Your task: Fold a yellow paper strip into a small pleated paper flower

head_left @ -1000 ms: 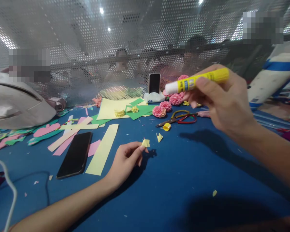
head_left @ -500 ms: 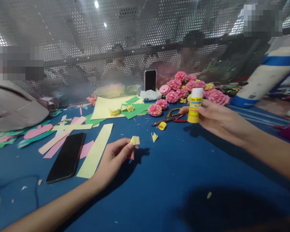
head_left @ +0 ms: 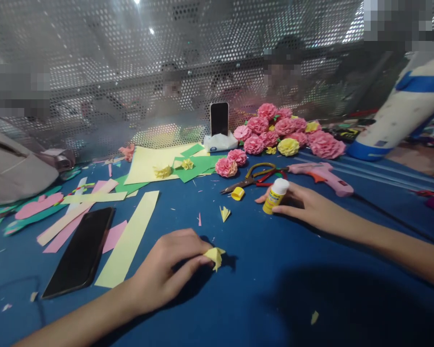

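Note:
My left hand [head_left: 179, 262] pinches a small folded piece of yellow paper [head_left: 215, 257] low over the blue table. Pointed corners stick out at the paper's free end. In my right hand [head_left: 298, 205] is a yellow glue stick [head_left: 273, 197], white end up and slightly tilted, its lower end at or just above the tabletop. A loose yellow cap [head_left: 237, 193] lies to the left of the glue stick. Between the hands rests another folded yellow paper piece [head_left: 224, 213]. Scissors [head_left: 251, 178] with dark blades lie behind the cap.
A pink glue gun [head_left: 325, 176] with a dark cord lies behind my right forearm. Pink paper flowers [head_left: 258, 126] are heaped at the back. Paper strips [head_left: 130, 241] and a black phone [head_left: 80, 253] lie left. Another phone [head_left: 219, 118] stands against the perforated metal screen.
My right hand has lowered the glue stick to the table and moved it left, uncovering the glue gun and a yellow flower. My left hand has come nearer with the folded paper, now turned.

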`<state>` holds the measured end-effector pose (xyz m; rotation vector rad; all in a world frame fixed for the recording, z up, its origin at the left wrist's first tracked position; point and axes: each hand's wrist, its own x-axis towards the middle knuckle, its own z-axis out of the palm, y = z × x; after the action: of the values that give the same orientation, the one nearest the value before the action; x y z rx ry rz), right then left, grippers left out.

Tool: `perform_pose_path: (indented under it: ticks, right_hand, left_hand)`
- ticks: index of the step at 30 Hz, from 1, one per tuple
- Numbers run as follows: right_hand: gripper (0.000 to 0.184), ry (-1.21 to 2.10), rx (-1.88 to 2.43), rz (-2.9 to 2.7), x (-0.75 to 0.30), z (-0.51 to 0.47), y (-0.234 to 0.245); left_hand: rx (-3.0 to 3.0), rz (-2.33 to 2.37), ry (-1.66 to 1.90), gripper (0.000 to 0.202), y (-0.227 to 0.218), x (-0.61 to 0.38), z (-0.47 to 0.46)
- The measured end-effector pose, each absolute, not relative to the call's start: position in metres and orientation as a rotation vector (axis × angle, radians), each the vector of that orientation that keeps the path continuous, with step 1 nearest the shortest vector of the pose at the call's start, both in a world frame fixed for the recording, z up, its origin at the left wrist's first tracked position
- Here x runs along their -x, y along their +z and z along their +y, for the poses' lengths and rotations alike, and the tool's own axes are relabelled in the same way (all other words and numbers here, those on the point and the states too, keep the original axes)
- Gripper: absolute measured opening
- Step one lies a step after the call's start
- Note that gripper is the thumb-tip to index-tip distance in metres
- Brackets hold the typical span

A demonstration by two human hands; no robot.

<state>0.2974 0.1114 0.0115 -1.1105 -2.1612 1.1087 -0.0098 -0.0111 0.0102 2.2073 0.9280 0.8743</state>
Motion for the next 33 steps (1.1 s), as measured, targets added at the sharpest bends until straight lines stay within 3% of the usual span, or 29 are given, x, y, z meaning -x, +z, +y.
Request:
perform_pose_path:
  ticks: [5, 8, 10, 13, 16, 19, 25, 30, 33]
  right_hand:
    - [0.050, 0.627, 1.031, -2.012, -0.297, 0.103, 0.029]
    - [0.028, 0.290, 0.877, -1.856, -0.285, 0.080, 0.049]
    - [0.018, 0.330, 0.830, -2.151, -0.270, 0.064, 0.058]
    - [0.029, 0.479, 0.856, -2.581, -0.241, 0.052, 0.053]
    - [0.031, 0.169, 0.910, -2.712, -0.218, 0.062, 0.035]
    - [0.020, -0.009, 0.999, -2.781, -0.206, 0.079, 0.022]
    - [0.012, 0.416, 0.897, -2.736, -0.208, 0.098, 0.022]
    - [0.011, 0.929, 0.646, -2.710, -0.208, 0.094, 0.035]
    - [0.011, 1.096, 0.572, -2.720, -0.206, 0.087, 0.039]
  left_hand:
    - [-2.286, 0.847, 0.844, 0.017, 0.012, 0.008, -0.010]
    - [-2.317, 0.812, 0.846, 0.016, 0.013, 0.008, -0.011]
    - [-2.341, 0.784, 0.853, 0.016, 0.013, 0.007, -0.011]
    - [-2.390, 0.752, 0.858, 0.016, 0.012, 0.003, -0.013]
    - [-2.462, 0.726, 0.805, 0.019, 0.010, 0.000, -0.017]
    - [-2.469, 0.698, 0.758, 0.022, 0.010, 0.002, -0.025]
    - [-2.147, 0.783, 0.869, 0.026, 0.028, 0.004, -0.037]
    - [-2.483, 0.693, 0.826, 0.038, 0.027, 0.003, -0.035]
    - [-2.798, 0.616, 0.965, 0.033, 0.017, 0.002, -0.032]
